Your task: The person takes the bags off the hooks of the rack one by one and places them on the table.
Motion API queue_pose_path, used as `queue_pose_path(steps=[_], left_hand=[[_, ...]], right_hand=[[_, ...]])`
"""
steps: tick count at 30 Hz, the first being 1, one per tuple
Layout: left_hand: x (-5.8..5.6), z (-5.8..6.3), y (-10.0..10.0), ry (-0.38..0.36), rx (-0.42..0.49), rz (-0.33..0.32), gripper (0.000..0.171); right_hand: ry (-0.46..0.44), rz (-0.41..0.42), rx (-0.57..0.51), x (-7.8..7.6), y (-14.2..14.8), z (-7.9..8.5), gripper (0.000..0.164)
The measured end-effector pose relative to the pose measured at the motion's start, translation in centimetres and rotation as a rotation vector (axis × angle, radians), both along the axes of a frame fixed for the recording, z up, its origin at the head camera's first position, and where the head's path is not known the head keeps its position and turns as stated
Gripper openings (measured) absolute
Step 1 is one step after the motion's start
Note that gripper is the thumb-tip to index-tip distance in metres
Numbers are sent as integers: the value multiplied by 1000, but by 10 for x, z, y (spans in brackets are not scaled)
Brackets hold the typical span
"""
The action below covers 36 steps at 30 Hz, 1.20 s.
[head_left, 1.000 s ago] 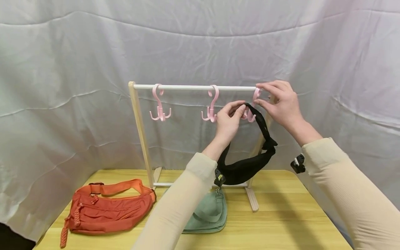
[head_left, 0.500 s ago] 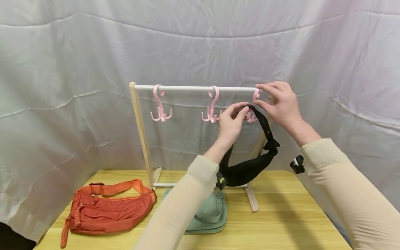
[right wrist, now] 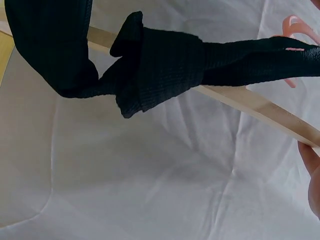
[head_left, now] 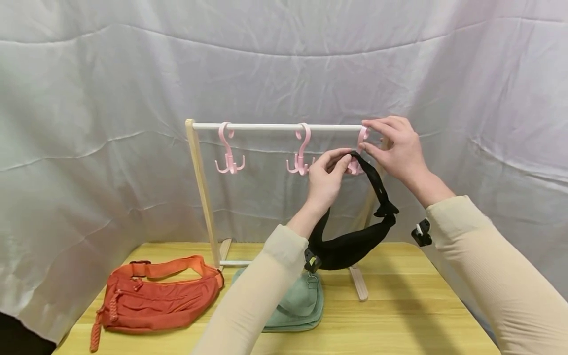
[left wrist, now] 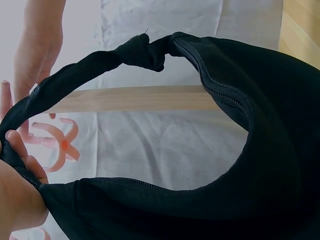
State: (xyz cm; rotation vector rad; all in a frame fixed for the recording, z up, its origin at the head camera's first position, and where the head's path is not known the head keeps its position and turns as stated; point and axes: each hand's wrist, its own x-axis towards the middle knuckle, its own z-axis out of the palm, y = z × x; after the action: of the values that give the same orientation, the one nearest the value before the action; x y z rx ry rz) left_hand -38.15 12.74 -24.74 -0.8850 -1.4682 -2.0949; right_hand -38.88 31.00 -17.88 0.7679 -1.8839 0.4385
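Note:
A black shoulder bag [head_left: 355, 244] with a knotted strap hangs from my left hand [head_left: 326, 180], which pinches the top of the strap. In the left wrist view the bag [left wrist: 280, 150] fills the right side, with a zipper along its opening and the knot in its strap [left wrist: 142, 52]. My right hand [head_left: 397, 145] pinches the stem of the rightmost pink hook [head_left: 363, 134] near the white rail. That hook's lower prongs [left wrist: 64, 145] show beside the strap, partly covered by it in the head view. In the right wrist view the strap knot [right wrist: 165, 67] crosses before the wooden post.
A rack with a white rail [head_left: 266, 127] and wooden posts [head_left: 201, 192] stands on the wooden table [head_left: 399, 291]. Two more pink hooks, one left [head_left: 228, 150] and one central [head_left: 302, 150], hang there. An orange-red bag [head_left: 161, 301] and a green bag [head_left: 301, 308] lie below.
My left hand and the black bag have shifted slightly, bringing the strap in front of the right hook's prongs. My right hand keeps its hold on the hook.

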Motion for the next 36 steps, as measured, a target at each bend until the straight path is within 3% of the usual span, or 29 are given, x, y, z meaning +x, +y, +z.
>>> queue_pose_path(steps=[5,12,36], left_hand=[[1,-1,-7,4,20,-26,24],[4,-2,-20,6,-5,24,23],[18,-6,-58,32,-3,53,25]], right_hand=[[2,-7,7,-2,-1,-1,48],[-4,-17,8,-4,-1,1,49],[-82,-15,-50,-8,7,1,53]])
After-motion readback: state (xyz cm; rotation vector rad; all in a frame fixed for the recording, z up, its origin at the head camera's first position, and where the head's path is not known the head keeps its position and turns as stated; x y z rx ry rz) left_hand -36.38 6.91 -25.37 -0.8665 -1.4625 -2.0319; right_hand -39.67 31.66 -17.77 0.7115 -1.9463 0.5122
